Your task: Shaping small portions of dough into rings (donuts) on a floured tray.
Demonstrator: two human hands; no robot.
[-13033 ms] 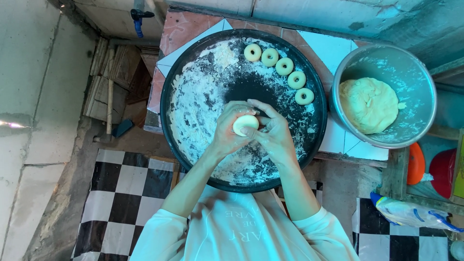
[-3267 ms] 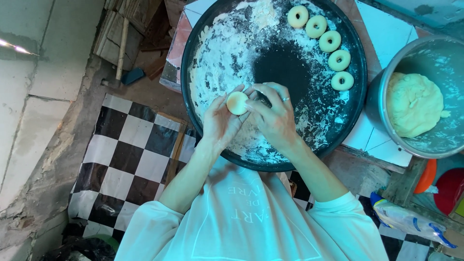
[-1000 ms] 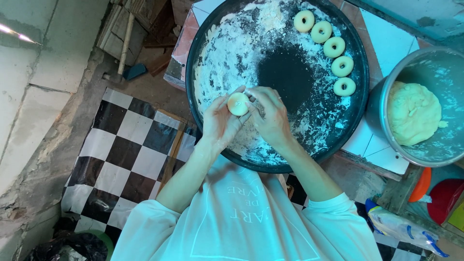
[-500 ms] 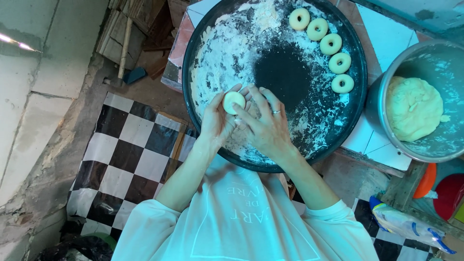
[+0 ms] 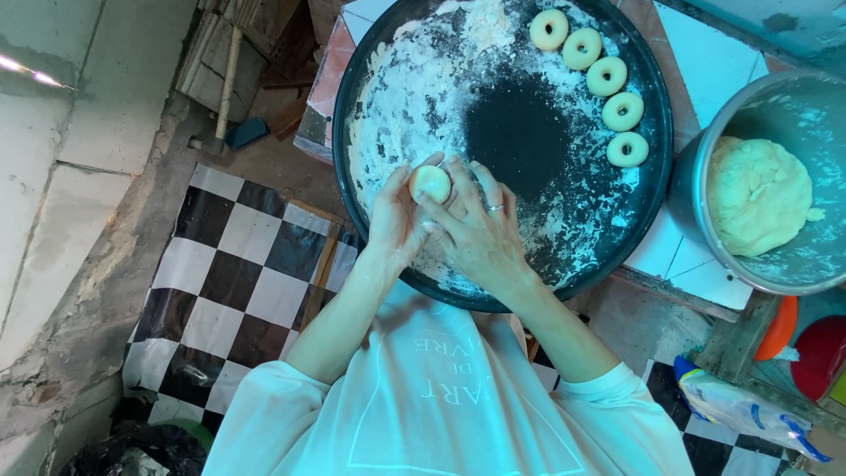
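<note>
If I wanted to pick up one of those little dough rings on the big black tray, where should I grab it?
Probably pinch the end dough ring gently by its outer edge, coming straight down from above. It lies flat on the floured tray, and it looks soft, so squeezing across the hole would likely squash it.

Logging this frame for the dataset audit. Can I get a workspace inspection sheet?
Surface: round dark tray, dusted with flour.
Job's things: dough ball; five dough rings in an arc along the tray's rim; metal bowl holding a dough mass.
Clutter: plastic bag, hammer on the floor.
Hands: left hand cups the ball; right hand, ring on one finger, presses it.
Cables: nothing seen.
Surroundings: checkered floor, concrete wall.
</note>
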